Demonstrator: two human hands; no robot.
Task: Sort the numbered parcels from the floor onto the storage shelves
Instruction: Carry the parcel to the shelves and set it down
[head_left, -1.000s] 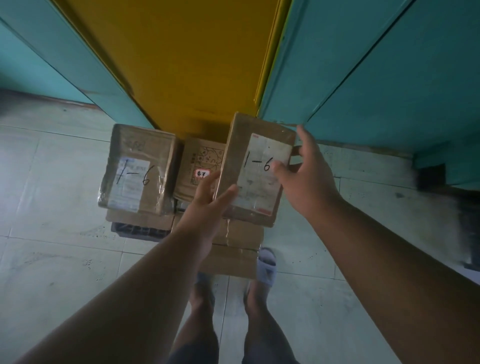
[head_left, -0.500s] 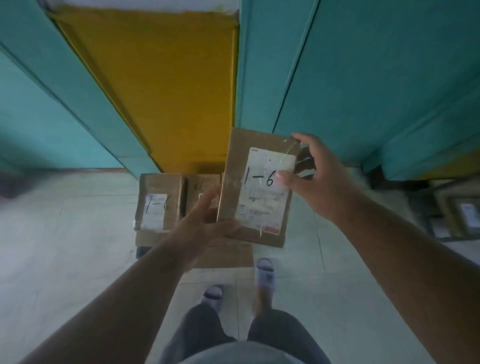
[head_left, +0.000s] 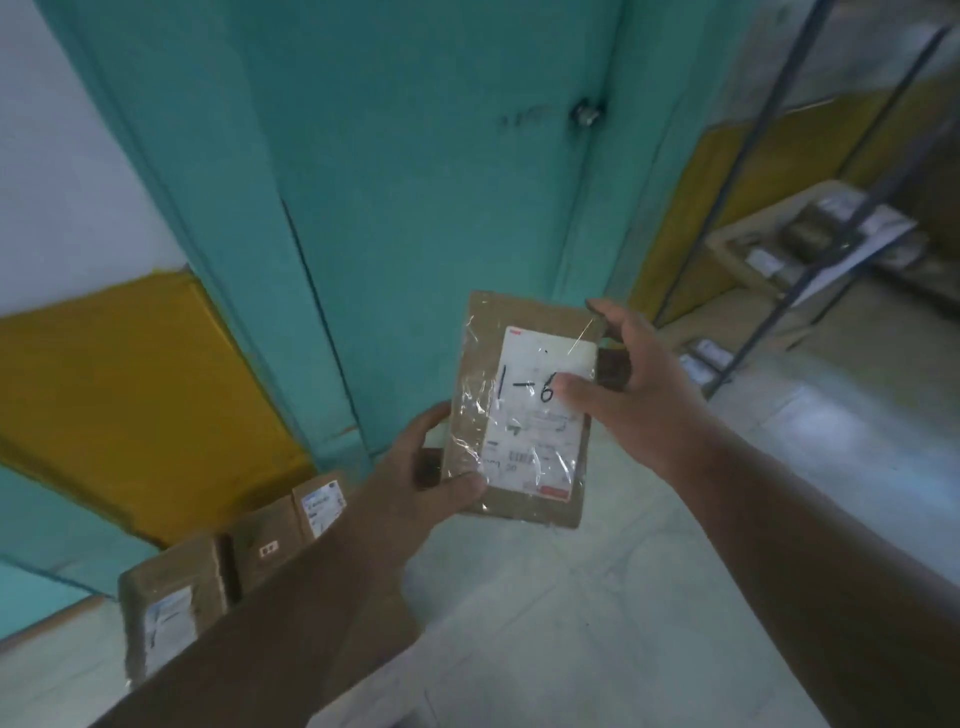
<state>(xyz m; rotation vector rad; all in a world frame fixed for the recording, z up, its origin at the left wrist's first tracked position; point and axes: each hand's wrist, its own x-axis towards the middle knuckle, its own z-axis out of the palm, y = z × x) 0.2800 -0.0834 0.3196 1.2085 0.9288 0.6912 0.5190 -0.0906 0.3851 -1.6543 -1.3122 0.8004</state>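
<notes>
Brown cardboard parcel (head_left: 519, 410) marked 1-6 stays gripped between both hands, left hand (head_left: 415, 488) at its lower corner, right hand (head_left: 639, 384) at its upper edge, now carried away from the floor parcels (head_left: 218, 571) toward the shelf rack (head_left: 810, 249) off right.

I hold a parcel (head_left: 519, 415) before a door (head_left: 415, 182); boxes (head_left: 228, 566) lie lower left, shelves (head_left: 810, 244) right.

Held parcel (head_left: 519, 410): brown matt cardboard under wrinkled, glossy clear tape, with a smooth white paper label (head_left: 540, 415). Floor parcels (head_left: 166, 608): the same taped cardboard. Door (head_left: 415, 208): matt teal paint. Floor (head_left: 597, 597): pale tiles with a slight sheen. Shelf frame (head_left: 810, 260): dark metal.
</notes>
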